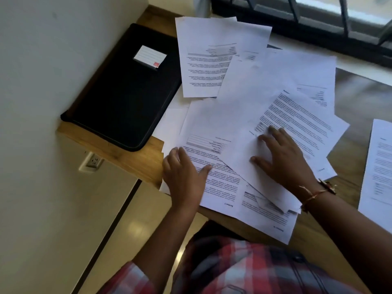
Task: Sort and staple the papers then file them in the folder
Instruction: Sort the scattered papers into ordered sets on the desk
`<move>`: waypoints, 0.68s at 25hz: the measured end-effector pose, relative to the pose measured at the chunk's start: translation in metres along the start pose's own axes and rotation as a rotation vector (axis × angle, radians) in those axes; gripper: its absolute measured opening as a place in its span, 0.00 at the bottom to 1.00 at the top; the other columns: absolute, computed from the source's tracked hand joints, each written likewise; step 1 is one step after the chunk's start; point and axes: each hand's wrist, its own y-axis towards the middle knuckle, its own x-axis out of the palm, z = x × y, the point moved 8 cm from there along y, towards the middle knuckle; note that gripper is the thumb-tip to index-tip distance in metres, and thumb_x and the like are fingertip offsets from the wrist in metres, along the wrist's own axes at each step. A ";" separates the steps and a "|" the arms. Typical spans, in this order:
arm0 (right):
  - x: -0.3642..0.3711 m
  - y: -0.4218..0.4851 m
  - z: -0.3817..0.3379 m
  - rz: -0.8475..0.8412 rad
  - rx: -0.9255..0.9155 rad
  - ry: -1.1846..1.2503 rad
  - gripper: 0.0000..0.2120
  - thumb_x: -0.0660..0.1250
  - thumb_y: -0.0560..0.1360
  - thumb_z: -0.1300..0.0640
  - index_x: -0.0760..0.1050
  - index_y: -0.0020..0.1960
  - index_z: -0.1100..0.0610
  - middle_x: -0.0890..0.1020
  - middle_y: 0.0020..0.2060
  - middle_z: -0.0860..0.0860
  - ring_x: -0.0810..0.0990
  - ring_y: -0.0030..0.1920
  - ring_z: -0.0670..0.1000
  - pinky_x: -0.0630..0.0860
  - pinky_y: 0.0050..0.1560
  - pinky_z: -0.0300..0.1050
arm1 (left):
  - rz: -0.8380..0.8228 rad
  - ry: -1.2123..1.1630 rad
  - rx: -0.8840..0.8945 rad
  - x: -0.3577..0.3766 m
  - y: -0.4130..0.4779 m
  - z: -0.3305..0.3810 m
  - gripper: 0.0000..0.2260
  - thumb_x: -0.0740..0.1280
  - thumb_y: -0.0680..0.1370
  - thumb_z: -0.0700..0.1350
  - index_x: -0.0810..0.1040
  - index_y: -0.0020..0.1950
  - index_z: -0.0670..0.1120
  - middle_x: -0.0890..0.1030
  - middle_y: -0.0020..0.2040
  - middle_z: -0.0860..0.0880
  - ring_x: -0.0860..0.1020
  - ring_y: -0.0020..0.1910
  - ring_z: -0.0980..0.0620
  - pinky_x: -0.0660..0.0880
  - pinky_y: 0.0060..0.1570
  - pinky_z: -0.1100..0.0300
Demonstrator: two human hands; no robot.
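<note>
Several printed white papers (250, 98) lie fanned and overlapping across the wooden desk (131, 160). My left hand (184, 177) rests flat with straight fingers on the near-left sheet, by the desk's left edge. My right hand (282, 158) lies with spread fingers on a top sheet at the middle of the pile. A black zip folder (125, 98) with a white label lies shut at the desk's left, beside the wall. A separate printed sheet (379, 166) sits at the far right. No stapler is in view.
A white wall (42, 60) borders the desk on the left, with a socket (93, 162) below the desk edge. A dark window frame (318, 24) runs along the back. Bare wood (360, 96) shows at the right of the pile.
</note>
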 end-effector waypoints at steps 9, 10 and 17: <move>0.005 0.003 0.001 -0.206 -0.233 0.029 0.30 0.74 0.73 0.43 0.71 0.72 0.44 0.56 0.81 0.41 0.48 0.82 0.48 0.54 0.80 0.57 | -0.086 -0.056 -0.070 -0.004 0.024 -0.007 0.44 0.80 0.66 0.61 0.62 0.73 0.47 0.63 0.73 0.44 0.61 0.70 0.44 0.64 0.59 0.56; 0.006 0.000 -0.001 -0.212 -0.252 0.043 0.28 0.72 0.72 0.42 0.72 0.70 0.43 0.57 0.81 0.41 0.49 0.82 0.48 0.53 0.79 0.56 | -0.083 -0.062 -0.073 -0.004 0.027 -0.008 0.45 0.81 0.65 0.60 0.62 0.74 0.48 0.64 0.72 0.43 0.62 0.69 0.43 0.66 0.61 0.54; 0.010 -0.009 -0.023 -0.154 -0.381 0.102 0.21 0.64 0.70 0.35 0.77 0.58 0.45 0.71 0.75 0.43 0.61 0.80 0.51 0.59 0.76 0.56 | -0.077 -0.104 -0.089 -0.006 0.040 -0.007 0.40 0.82 0.66 0.56 0.67 0.71 0.46 0.70 0.70 0.43 0.66 0.69 0.42 0.68 0.65 0.48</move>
